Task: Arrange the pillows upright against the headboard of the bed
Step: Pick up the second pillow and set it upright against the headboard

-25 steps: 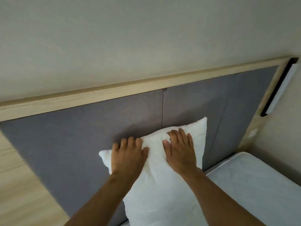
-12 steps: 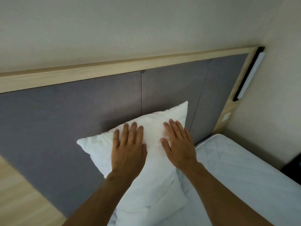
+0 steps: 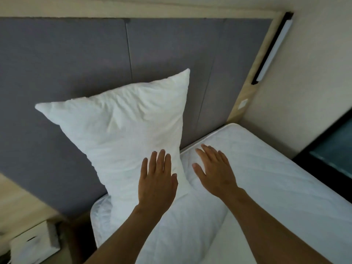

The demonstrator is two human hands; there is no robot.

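Note:
A white pillow (image 3: 123, 130) stands upright, leaning on the grey padded headboard (image 3: 66, 63). A second white pillow (image 3: 182, 221) lies flat at its foot on the mattress (image 3: 276, 178). My left hand (image 3: 157, 180) is flat and spread over the lower right part of the standing pillow. My right hand (image 3: 214, 168) hovers open just to the right of that pillow, above the mattress, holding nothing. Whether either hand still touches the pillow is unclear.
A pale wooden frame (image 3: 253, 79) borders the headboard, with a long light strip (image 3: 274, 48) and a small switch (image 3: 242, 103) at its right side. A white box (image 3: 32, 246) sits on a bedside surface at lower left. A dark window edge (image 3: 331, 149) is at right.
Both hands have slid down from the pillow's top to its lower part and lifted off. The right hand has left the pillow. The view has tilted down, showing more mattress.

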